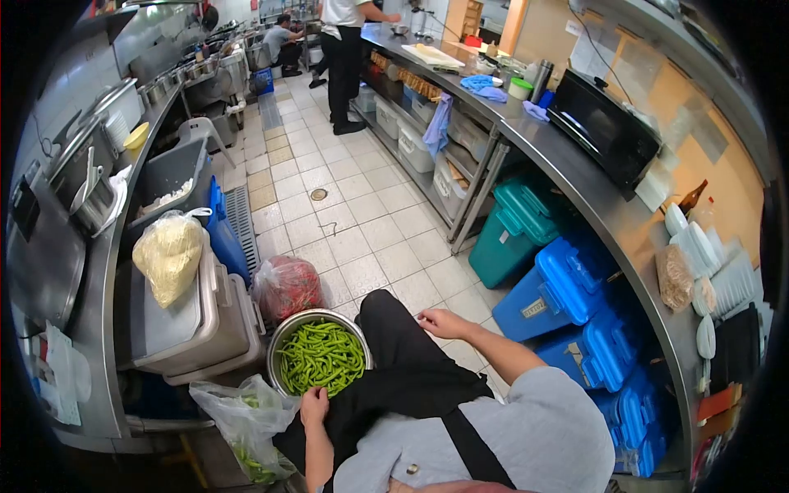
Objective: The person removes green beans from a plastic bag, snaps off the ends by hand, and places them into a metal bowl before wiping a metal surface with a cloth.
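Note:
A round metal bowl (274, 348) full of green chillies (322, 357) stands in front of my lap. At the bowl's near rim is my left hand (314, 406), its fingers drawn together against the chillies; what they pinch, if anything, is too small to name. My right hand (445, 324) hangs beside my right knee, away from the bowl, with fingers curled and thumb pressed in; anything inside is hidden. Left of my left hand sits a clear plastic bag (246, 411) with more green chillies in it. Behind the bowl rests a tied bag of red chillies (288, 287).
Stacked beige tubs (193, 329) at left carry a bag of pale yellow food (169, 255). Blue lidded bins (555, 287) and a green bin (518, 226) line the right under a steel counter (608, 197). On the tiled floor ahead, a person (341, 57) stands; another crouches farther back.

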{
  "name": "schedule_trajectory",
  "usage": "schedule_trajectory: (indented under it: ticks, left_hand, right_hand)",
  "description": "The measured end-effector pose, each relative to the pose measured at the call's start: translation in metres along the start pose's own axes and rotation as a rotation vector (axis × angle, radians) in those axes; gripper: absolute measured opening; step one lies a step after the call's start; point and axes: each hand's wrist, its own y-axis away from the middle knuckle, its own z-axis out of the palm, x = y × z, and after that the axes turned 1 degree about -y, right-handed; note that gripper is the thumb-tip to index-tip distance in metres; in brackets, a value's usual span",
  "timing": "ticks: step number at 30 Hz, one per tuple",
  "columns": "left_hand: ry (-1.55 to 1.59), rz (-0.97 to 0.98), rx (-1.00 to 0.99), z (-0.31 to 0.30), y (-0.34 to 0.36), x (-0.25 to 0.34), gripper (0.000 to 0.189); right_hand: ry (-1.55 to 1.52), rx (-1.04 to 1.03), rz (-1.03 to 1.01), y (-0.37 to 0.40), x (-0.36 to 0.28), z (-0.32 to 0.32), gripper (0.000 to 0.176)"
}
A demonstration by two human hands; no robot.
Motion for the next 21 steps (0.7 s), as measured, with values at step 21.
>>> schedule_trajectory:
  ticks: [21]
  left_hand:
    - [0.067, 0.143, 0.044, 0.0, -0.009, -0.032, 0.04]
  right_hand:
    - [0.557, 1.128, 0.615, 0.286, 0.035, -0.46, 0.075]
